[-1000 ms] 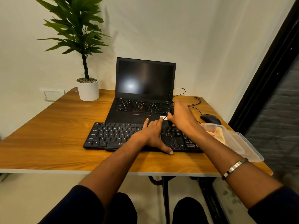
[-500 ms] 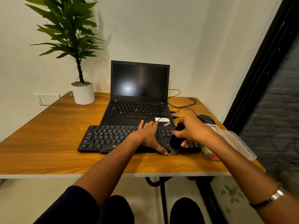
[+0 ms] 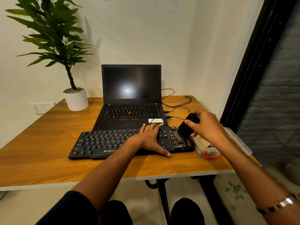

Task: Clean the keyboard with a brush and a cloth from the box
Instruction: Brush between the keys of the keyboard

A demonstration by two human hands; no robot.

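A black external keyboard (image 3: 103,142) lies on the wooden table in front of the laptop. My left hand (image 3: 151,138) rests flat on its right-middle part, fingers spread, thumb at the front edge. My right hand (image 3: 206,125) grips a black brush (image 3: 186,127), tilted, with its bristles down on the keys at the keyboard's right end. Just right of the keyboard stands a clear plastic box (image 3: 209,149) with a red clip, partly hidden by my right forearm; something pale lies inside it.
An open black laptop (image 3: 131,98) with a dark screen stands behind the keyboard. Black cables (image 3: 177,103) run at its right. A potted plant (image 3: 76,99) stands at the back left. The table edge (image 3: 227,172) is close on the right.
My right hand has moved with the brush from the keyboard's front right corner back to the upper right keys. The left hand has stayed on the keyboard.
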